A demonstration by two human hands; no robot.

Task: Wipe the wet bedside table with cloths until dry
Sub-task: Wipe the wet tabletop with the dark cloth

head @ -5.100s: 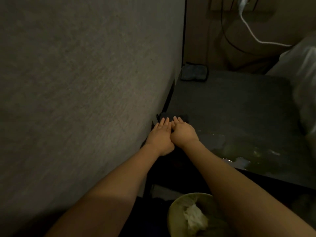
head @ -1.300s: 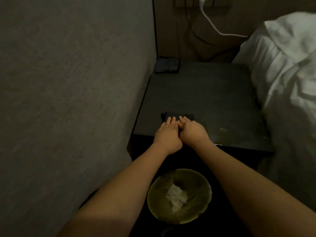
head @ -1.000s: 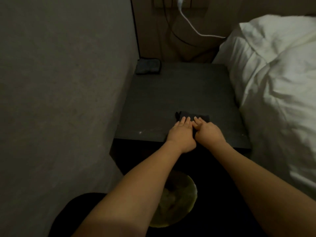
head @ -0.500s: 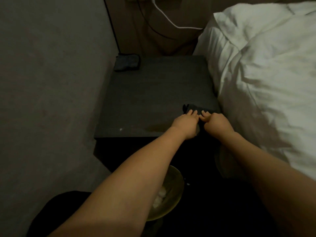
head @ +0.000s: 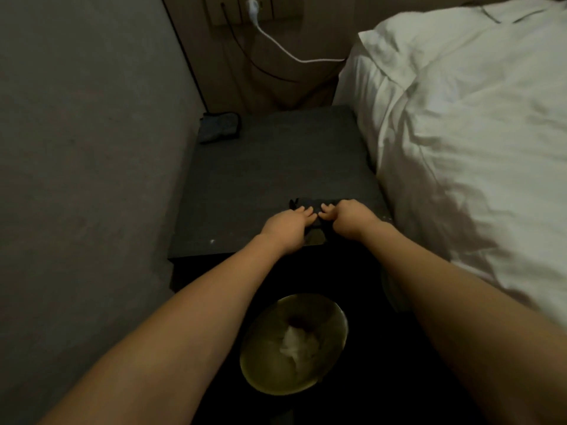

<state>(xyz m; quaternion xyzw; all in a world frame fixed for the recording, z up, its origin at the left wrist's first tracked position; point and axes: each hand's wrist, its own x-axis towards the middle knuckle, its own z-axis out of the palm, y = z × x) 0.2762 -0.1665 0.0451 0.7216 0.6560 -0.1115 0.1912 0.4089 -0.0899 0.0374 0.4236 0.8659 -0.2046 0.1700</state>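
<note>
Since before, your hands slid the dark cloth (head: pixel 310 205) rightward toward the bed (head: pixel 460 133). Its long axis runs left-right along the bedside table (head: pixel 260 167) front. Left hand (head: pixel 287 230) presses flat, fingers together; right hand (head: pixel 352 219) curls onto it.

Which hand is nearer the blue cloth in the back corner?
Left. The left hand presses the dark cloth on the side toward the wall, where the blue cloth lies; the right hand is beside it, toward the bed.

We are in a dim bedroom: a bed with white bedding (head: pixel 460 133) stands against a dark bedside table (head: pixel 276 167), wall sockets with cables (head: pixel 254 7) behind, a waste bin (head: pixel 267 378) below.
</note>
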